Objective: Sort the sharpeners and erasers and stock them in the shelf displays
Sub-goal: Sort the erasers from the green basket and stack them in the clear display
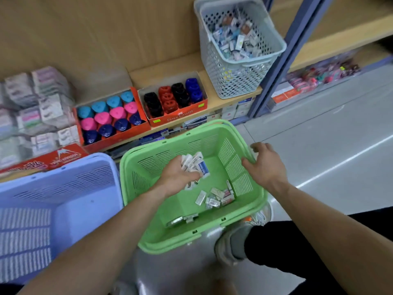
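Left hand (178, 176) grips a handful of erasers (194, 162); right hand (264, 165) holds the green basket (170, 245) by its rim. Sharpeners (110, 116) look stocked; more erasers remain.

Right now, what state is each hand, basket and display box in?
left hand: grips bunched erasers.
right hand: holds the rim of the green basket.
green basket: few loose erasers inside.
blue basket: nothing visible inside.
grey basket: on shelf, partly filled.
sharpener boxes: open, filled.

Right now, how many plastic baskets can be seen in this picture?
3. A grey basket stands on the shelf at upper right, a green basket is in the middle, a pale blue basket beside it at left. More may be outside the frame.
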Available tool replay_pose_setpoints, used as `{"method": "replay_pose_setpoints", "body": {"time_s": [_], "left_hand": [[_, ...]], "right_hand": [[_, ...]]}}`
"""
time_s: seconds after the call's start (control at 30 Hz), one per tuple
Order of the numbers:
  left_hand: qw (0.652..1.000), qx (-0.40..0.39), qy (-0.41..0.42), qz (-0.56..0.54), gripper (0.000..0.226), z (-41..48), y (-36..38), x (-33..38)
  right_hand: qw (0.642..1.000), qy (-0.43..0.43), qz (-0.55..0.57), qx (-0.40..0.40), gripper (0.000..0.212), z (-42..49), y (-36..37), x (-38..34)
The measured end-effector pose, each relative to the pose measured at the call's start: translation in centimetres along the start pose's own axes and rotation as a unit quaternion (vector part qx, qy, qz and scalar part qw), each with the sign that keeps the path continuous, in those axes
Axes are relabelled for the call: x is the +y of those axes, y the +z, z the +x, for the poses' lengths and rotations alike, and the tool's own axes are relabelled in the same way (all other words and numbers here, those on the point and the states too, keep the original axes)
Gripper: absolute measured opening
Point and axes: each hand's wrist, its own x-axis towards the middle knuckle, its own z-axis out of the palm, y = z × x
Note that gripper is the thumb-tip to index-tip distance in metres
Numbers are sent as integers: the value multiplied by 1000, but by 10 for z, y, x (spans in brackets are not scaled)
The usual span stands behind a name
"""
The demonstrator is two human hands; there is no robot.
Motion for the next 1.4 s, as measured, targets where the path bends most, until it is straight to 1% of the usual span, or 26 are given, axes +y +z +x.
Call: {"method": "replay_pose_setpoints", "body": {"time_s": [0.07,0.1,0.13,0.17,0.23,0.3,0.33,0.37,0.47,0.57,0.67,0.77,0.83,0.87,0.97,1.03,1.1,1.17,1.2,1.27,1.33,1.4], "left_hand": [[1000,6,18,-3,39,-25,-19,16],[1000,8,28,-7,39,-38,-28,24],[999,11,37,-12,39,-51,-37,30],[999,16,45,-19,39,-63,-46,35],[997,26,59,-33,40,-87,-62,44],[996,31,73,-51,46,-110,-75,50],[994,31,79,-65,50,-119,-80,53],[992,33,85,-82,52,-129,-85,55],[985,32,99,-137,45,-152,-100,55],[978,22,96,-184,49,-164,-109,51],[964,29,76,-252,45,-165,-115,43],[948,50,49,-311,48,-157,-121,34],[935,71,35,-346,42,-151,-126,32],[930,80,32,-358,38,-148,-129,31],[919,99,38,-380,41,-137,-134,29],[913,112,36,-390,34,-130,-137,25],[909,121,28,-398,33,-123,-138,21],[905,133,22,-402,30,-118,-139,17],[905,138,19,-402,27,-115,-140,16],[905,144,14,-400,24,-110,-140,13],[905,146,10,-399,32,-106,-139,11],[905,135,10,-402,46,-104,-138,11]], "right_hand": [[998,-55,5,33,53,-4,-21,-26],[995,-88,29,36,49,-6,-29,-41],[990,-113,78,14,42,-12,-37,-59],[980,-127,149,-32,32,-20,-42,-77],[946,-151,253,-137,22,-40,-50,-112],[921,-178,275,-212,23,-58,-53,-142],[912,-191,279,-234,24,-67,-56,-155],[904,-200,287,-245,24,-74,-58,-166],[894,-231,293,-247,21,-86,-65,-188],[887,-250,293,-255,24,-86,-65,-201],[869,-231,337,-281,21,-86,-60,-209],[847,-146,417,-296,16,-79,-47,-209],[833,-91,451,-307,14,-72,-41,-210],[830,-77,454,-315,14,-68,-39,-212],[821,-75,451,-342,15,-63,-31,-218],[807,-81,465,-354,27,-63,-24,-221],[815,-102,453,-347,33,-61,-14,-223],[829,-113,442,-323,27,-58,-6,-224],[831,-105,449,-310,25,-56,-3,-225],[821,-80,477,-304,24,-52,2,-226],[811,-69,488,-317,25,-49,4,-228],[812,-68,480,-326,25,-48,7,-229]]}}
